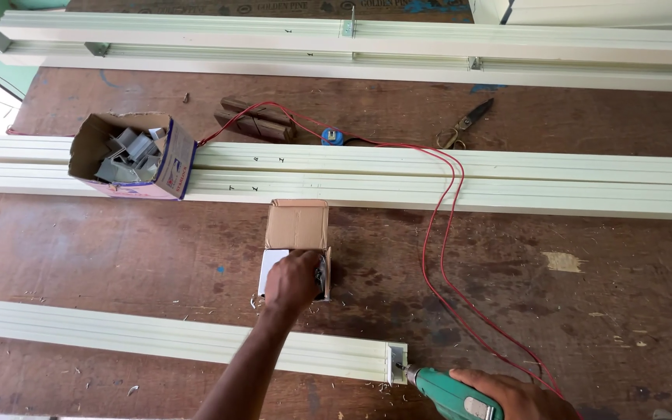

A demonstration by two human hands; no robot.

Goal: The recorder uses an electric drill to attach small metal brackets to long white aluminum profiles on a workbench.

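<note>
Head-camera view: the left hand (293,281) dipped into a small cardboard box (297,233), its grasp hidden, while the right hand (511,393) gripped a green drill (449,393) whose bit met a bracket (395,364) on the near profile's (157,338) end, fastening seemingly unfinished.

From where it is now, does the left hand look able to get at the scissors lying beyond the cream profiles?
Probably yes, with a long stretch. The left hand is in the small cardboard box; the scissors lie in the open, but beyond the stacked cream profiles and the red cord, which it must reach over.
</note>
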